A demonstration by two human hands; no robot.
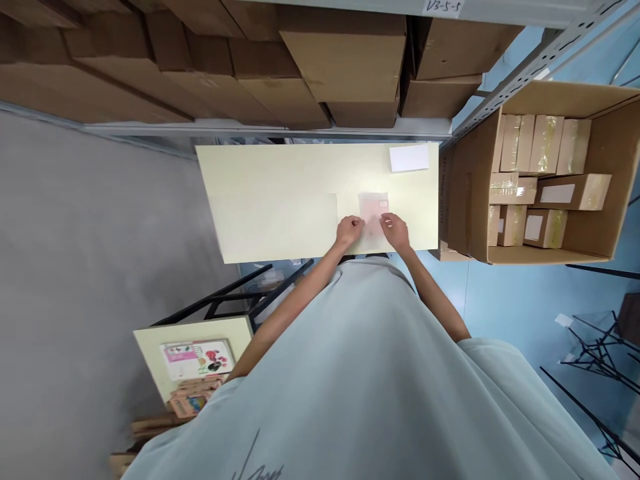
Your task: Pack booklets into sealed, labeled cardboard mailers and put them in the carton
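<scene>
A pink phone case (pixel 374 212), with what looks like a camera cutout at its upper corner, lies inside a clear plastic bag (pixel 367 197) on the cream tabletop (pixel 265 167). My left hand (pixel 349 231) is closed at the bag's left edge, fingers curled in. On the other side, my right hand (pixel 395 231) pinches at the bag's right edge, fingertips over the case. Both hands hang low over the near side of the table. A white paper stack or card (pixel 409 159) lies at the far right corner.
Shelves of brown cartons (pixel 345 63) rise behind the table. At the right stands a large open carton (pixel 467 200) holding several small boxes (pixel 545 143). A side table (pixel 150 340) at lower left bears a printed box (pixel 197 358) and small packages (pixel 195 393).
</scene>
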